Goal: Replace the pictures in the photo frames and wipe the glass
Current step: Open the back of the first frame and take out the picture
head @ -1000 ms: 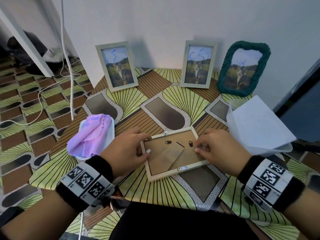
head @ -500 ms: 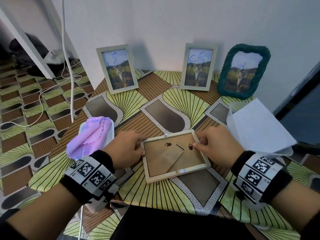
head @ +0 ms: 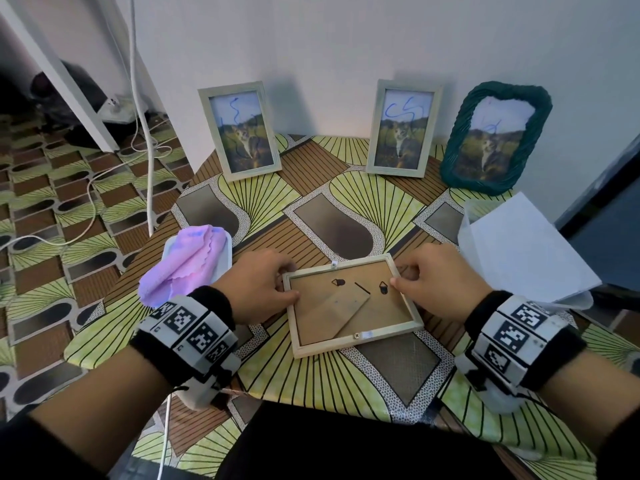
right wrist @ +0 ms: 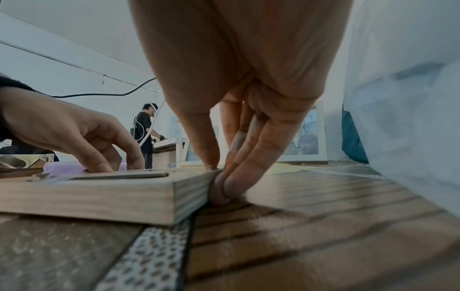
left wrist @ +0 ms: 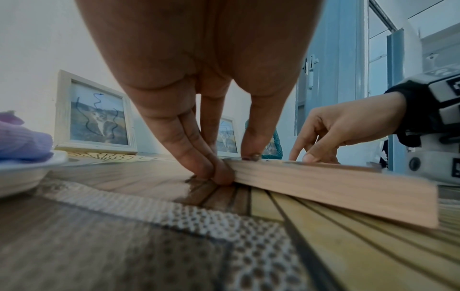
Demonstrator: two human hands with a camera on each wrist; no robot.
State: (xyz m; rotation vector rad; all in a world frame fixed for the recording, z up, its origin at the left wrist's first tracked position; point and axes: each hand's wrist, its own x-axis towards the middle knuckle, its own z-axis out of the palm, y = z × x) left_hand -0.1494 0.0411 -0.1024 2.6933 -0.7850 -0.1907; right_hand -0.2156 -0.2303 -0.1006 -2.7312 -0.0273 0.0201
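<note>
A pale wooden photo frame point(head: 349, 306) lies face down on the patterned table point(head: 346, 382), its brown backing board and folded stand facing up. My left hand point(head: 287, 289) pinches its left edge, thumb on top and fingers point(left wrist: 211, 173) against the side at table level. At the far right corner my right hand point(head: 398, 277) pinches the same way, thumb on the rim and fingers point(right wrist: 224, 189) on the side. The frame's side point(left wrist: 336, 189) point(right wrist: 99, 198) fills both wrist views. Its glass and picture are hidden underneath.
Three frames with scribbled-on cat pictures stand against the wall: two pale ones point(head: 240, 129) point(head: 403, 128) and a green woven one point(head: 495, 136). A purple cloth point(head: 187, 261) lies on a white tray at left. White sheets point(head: 519, 247) sit in a tray at right. A cable point(head: 145, 133) hangs left.
Both hands have slid outward from the backing board to the frame's side edges. The frame has stayed in place.
</note>
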